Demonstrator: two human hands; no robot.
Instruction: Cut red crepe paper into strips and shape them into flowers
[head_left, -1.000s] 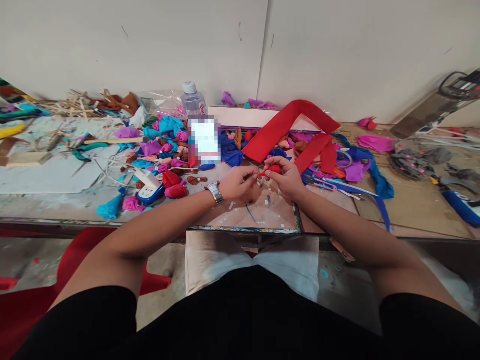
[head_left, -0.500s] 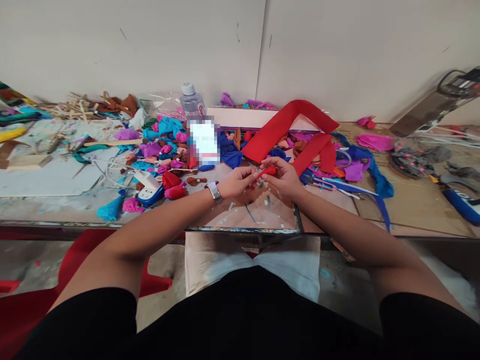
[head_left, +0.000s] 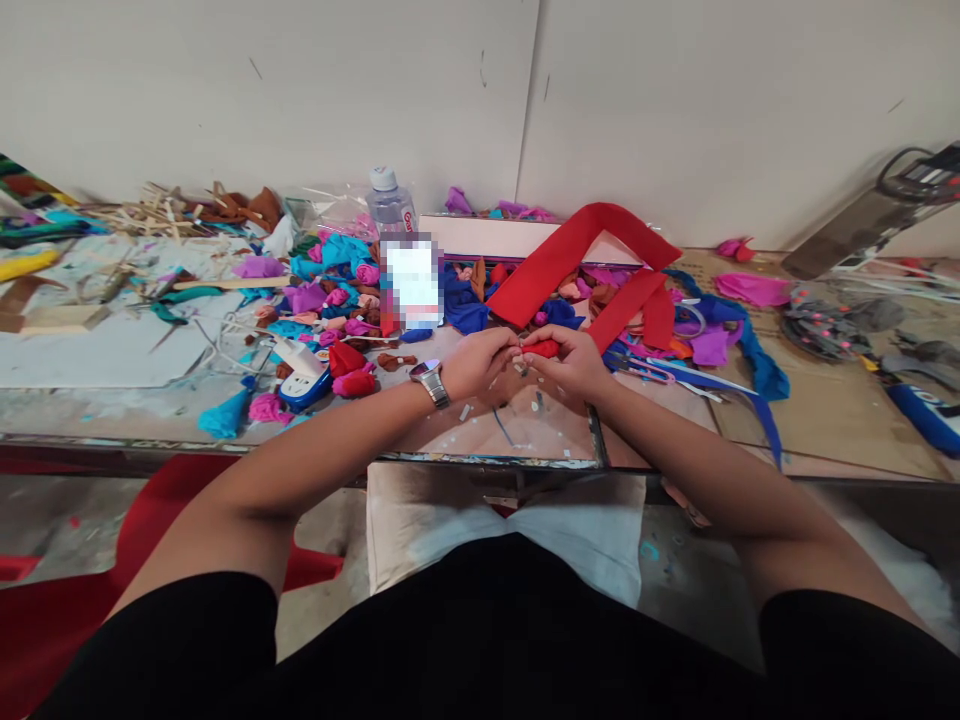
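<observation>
A small red crepe-paper roll (head_left: 543,349) sits between my two hands, above the near middle of the table. My right hand (head_left: 576,362) is closed around it, thumb below and fingers over the top. Bent and pinched together, the fingers of my left hand (head_left: 482,364) meet the roll's left end, where the detail is too small to make out. Just behind the hands, a long folded red crepe-paper strip (head_left: 551,258) lies over a heap of coloured paper pieces. Scissors with pink handles (head_left: 651,372) lie to the right of my right hand.
A bottle (head_left: 391,205) and a lit phone (head_left: 414,285) stand behind my left hand. A blue-and-white power strip (head_left: 306,385) with a plugged-in charger lies left, among crumpled coloured bundles. Cardboard (head_left: 840,400) and a blue strip (head_left: 765,415) are at right. The table edge (head_left: 480,461) runs below my forearms.
Both hands stay together at nearly the same place. My left fingers have curled in more, and my right fingers have closed further over the red roll.
</observation>
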